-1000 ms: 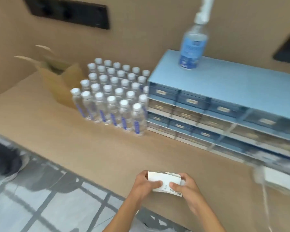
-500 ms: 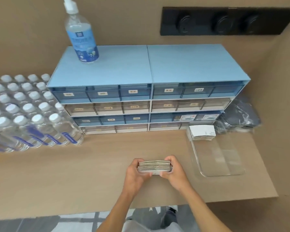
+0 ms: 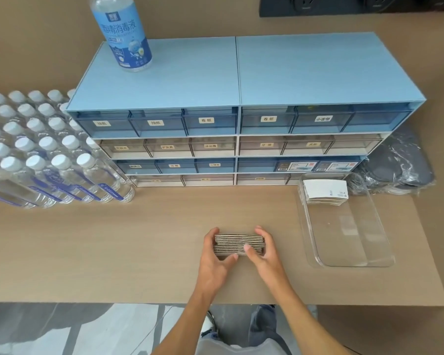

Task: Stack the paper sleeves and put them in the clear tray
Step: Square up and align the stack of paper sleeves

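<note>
The table (image 3: 113, 252) carries a blue drawer unit (image 3: 241, 111) against the wall, with a spray bottle (image 3: 124, 34) standing on its left top. A block of capped water bottles (image 3: 49, 155) stands to the left; a wrapped dark bundle (image 3: 397, 170) lies at the far right.

The tray (image 3: 364, 262) sits on the table to the right of the hands, near but apart from them. A first stack (image 3: 326, 192) of sleeves lies flat in its far end; the near part is bare.

The sleeves (image 3: 239, 244) in hand form a squared pile held on edge at the table's near middle, edges facing the camera. The left hand (image 3: 215, 262) closes on the pile's left end, the right hand (image 3: 264, 254) on its right end, thumbs across the near face; both are pressed on the pile.

Judgement: the pile is light and stiff as a block, but the loose cards will slide or fan if pressure eases. Hold at both short ends with even squeeze, or grip across the thickness for one-handed carrying.

Against the frame half a second earlier, the camera stands closer and lower over the table. The hands and pile hold much the same place and grip; the tray and its stack are unchanged.
</note>
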Motion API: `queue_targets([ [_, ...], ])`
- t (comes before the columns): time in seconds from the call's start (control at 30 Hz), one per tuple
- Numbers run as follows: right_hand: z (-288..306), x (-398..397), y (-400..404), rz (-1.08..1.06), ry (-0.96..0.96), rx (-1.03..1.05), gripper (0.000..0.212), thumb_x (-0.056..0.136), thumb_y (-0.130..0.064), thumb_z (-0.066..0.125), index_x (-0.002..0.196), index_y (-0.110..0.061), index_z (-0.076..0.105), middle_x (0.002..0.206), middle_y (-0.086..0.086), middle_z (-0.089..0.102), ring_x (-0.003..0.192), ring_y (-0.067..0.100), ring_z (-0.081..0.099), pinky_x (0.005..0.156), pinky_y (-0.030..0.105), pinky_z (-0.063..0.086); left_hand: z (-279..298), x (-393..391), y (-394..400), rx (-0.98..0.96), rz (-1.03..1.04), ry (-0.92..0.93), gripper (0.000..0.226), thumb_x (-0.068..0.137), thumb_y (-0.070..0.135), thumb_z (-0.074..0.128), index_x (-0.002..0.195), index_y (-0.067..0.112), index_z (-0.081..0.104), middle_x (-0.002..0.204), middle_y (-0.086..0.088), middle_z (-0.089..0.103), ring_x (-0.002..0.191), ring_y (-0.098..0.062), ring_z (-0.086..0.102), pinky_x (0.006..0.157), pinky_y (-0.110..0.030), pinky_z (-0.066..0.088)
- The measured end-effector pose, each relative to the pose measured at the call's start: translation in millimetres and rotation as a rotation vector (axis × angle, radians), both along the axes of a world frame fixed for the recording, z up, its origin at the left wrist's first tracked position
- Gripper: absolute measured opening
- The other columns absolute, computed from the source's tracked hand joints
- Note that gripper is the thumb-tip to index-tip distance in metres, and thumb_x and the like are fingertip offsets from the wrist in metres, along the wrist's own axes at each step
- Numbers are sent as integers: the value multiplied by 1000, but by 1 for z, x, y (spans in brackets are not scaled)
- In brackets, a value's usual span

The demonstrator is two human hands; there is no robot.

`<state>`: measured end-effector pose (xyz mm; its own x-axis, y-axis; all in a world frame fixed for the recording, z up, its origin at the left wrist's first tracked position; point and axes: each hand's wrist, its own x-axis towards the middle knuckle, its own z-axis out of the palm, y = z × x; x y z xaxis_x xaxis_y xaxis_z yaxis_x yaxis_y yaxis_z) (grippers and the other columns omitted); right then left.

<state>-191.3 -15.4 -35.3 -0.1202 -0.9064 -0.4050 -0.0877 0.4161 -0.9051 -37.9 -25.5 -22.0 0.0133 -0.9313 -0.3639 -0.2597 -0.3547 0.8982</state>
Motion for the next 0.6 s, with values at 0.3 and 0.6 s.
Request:
queue_targets([
  [0.3, -8, 21, -1, -187, 109, -56, 29, 103, -28, 36, 120, -18, 57, 118, -11, 62, 110, -8, 54, 103, 26, 41, 0, -8, 4, 30, 53, 186, 53, 94, 5, 56, 141, 22, 38, 140, 9, 45, 132, -7, 42, 105, -17, 35],
  [0.6, -15, 31, -10, -277, 241, -110, 25, 103, -22, 35, 100, -13, 58, 95, -2, 63, 92, 4, 58, 81, 17, 43, -17, -19, -7, -90, 170, 98, 13, 104, 21, 39, 105, 20, 52, 127, 6, 56, 120, 7, 49, 104, -17, 38],
])
